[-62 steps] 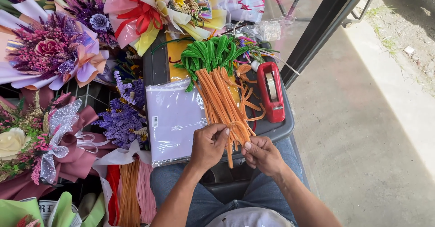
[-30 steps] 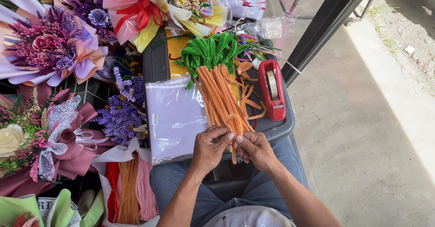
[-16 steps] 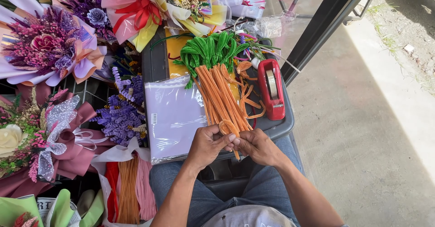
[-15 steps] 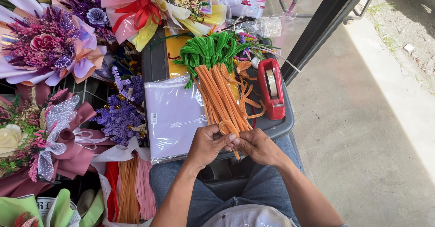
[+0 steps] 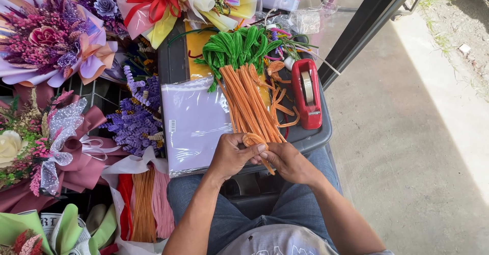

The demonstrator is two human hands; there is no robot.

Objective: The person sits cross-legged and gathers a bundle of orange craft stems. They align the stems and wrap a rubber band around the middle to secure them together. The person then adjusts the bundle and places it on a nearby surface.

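My left hand (image 5: 232, 154) and my right hand (image 5: 286, 160) meet over my lap at the near edge of a dark grey tray (image 5: 320, 132). Between their fingertips they pinch and bend an orange pipe cleaner (image 5: 253, 140) into a small loop. Just beyond the hands lies a bundle of orange pipe cleaners (image 5: 249, 102), with a bunch of green pipe cleaners (image 5: 235, 46) at its far end. A pack of lilac sheets in clear wrap (image 5: 193, 122) lies on the tray left of the bundle.
A red tape dispenser (image 5: 306, 93) sits at the tray's right side. Wrapped bouquets (image 5: 48, 51) in pink, purple and yellow crowd the left and top. A bag with orange and pink strands (image 5: 147, 204) stands by my left knee. Concrete pavement (image 5: 423, 132) lies to the right.
The hands have drawn closer together on the orange pipe cleaner and curled its end into a loop. The view shifted slightly; nothing else moved.
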